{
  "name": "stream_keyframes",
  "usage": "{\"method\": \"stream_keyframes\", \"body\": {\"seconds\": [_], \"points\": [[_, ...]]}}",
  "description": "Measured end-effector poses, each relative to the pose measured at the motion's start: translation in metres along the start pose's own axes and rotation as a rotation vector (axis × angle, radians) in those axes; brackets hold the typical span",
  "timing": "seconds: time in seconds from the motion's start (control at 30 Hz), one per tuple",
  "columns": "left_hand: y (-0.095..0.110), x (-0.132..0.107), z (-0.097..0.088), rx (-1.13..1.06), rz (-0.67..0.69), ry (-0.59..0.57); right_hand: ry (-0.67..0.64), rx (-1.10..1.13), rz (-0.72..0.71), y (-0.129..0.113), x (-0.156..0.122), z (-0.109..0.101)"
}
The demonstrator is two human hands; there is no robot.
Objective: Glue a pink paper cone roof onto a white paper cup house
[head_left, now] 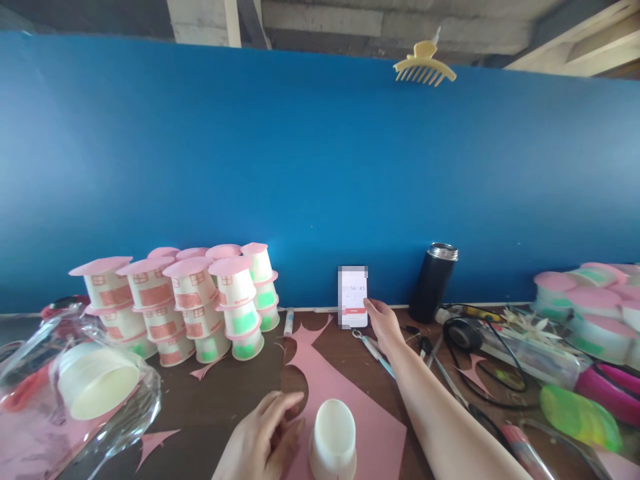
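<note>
A phone (pixel 356 300) stands upright against the blue wall, with large digits and a red button on its screen. My right hand (pixel 384 323) reaches out to the phone's right edge and is closed on it, one fingertip over the screen. Nearer to me, my left hand (pixel 273 427) hovers low with fingers loosely bent, thumb apart and nothing held. Just right of it, a white paper cup (pixel 335 437) rests upside down on a cut sheet of pink paper (pixel 327 387). The left fingers do not touch the cup.
Stacked paper cups with pink discs (pixel 195 293) line the back left. A clear bag holds nested cups (pixel 97 380). At right are a black flask (pixel 434 283), cables, a plastic box (pixel 540 353) and more decorated cups (pixel 595 300). A yellow hair claw (pixel 425 65) hangs on the wall's top.
</note>
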State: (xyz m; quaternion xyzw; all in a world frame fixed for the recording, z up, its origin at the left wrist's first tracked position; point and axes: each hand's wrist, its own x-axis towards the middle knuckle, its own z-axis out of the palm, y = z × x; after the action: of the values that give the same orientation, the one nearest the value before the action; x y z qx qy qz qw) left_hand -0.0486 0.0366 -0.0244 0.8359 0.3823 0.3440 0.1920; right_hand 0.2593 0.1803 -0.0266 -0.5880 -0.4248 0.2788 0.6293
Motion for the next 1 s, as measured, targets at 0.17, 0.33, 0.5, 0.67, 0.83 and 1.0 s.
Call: {"method": "stream_keyframes", "body": {"seconds": [0.17, 0.33, 0.5, 0.67, 0.83, 1.0], "points": [[0.003, 0.0, 0.0, 0.021, -0.001, 0.027, 0.138, 0.077, -0.008, -0.01, 0.004, 0.0], [0.008, 0.002, -0.002, 0.017, -0.036, 0.02, 0.315, 0.182, -0.055, -0.029, 0.007, -0.001], [0.008, 0.002, -0.004, 0.013, -0.069, -0.024, 0.365, 0.262, -0.051, -0.054, 0.002, -0.002], [0.007, 0.001, -0.003, 0.049, -0.081, -0.021, 0.373, 0.399, 0.003, -0.088, 0.002, 0.0], [0.01, 0.001, -0.004, 0.04, -0.055, 0.025, 0.354, 0.545, 0.135, -0.128, 0.003, 0.001], [0.012, 0.001, -0.005, 0.005, -0.066, 0.022, 0.146, 0.651, 0.206, -0.185, -0.027, -0.001]]}}
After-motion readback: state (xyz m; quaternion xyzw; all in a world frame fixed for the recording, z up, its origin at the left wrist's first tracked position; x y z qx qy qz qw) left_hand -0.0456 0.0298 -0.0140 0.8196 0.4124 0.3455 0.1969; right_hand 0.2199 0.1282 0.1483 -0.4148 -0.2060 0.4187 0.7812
